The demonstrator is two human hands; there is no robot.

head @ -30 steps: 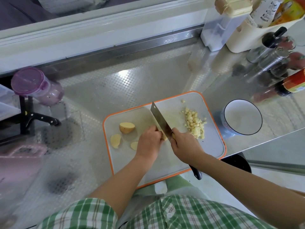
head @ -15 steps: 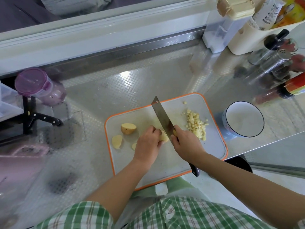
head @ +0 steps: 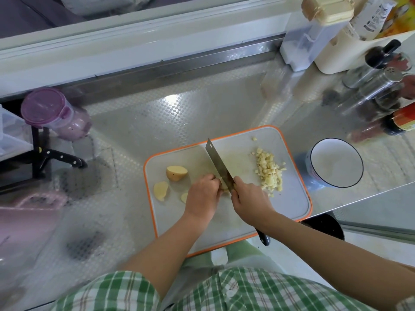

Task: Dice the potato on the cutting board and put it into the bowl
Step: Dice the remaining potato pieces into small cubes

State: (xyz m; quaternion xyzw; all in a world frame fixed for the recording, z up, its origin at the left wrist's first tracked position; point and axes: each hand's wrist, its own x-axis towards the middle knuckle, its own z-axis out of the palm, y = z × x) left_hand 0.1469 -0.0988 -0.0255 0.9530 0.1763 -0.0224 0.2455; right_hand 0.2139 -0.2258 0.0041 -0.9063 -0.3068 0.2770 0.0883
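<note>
Steel worktop (head: 179, 117), cutting board (head: 289, 198) at near edge – left hand (head: 203, 194) pins potato piece (head: 224, 186), right hand (head: 249, 198) grips knife (head: 216, 160). Dice pile (head: 269, 171) board right, 3 chunks (head: 176, 173) left uncut; bowl (head: 312, 173) unfilled – roughly half done.

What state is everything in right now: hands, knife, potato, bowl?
left hand: holds down the potato piece being cut
right hand: grips the knife
knife: blade edge down on the piece
diced potato: piled on the cutting board, right of the blade
potato chunk: uncut, on the board's left
bowl: upright, empty
</note>
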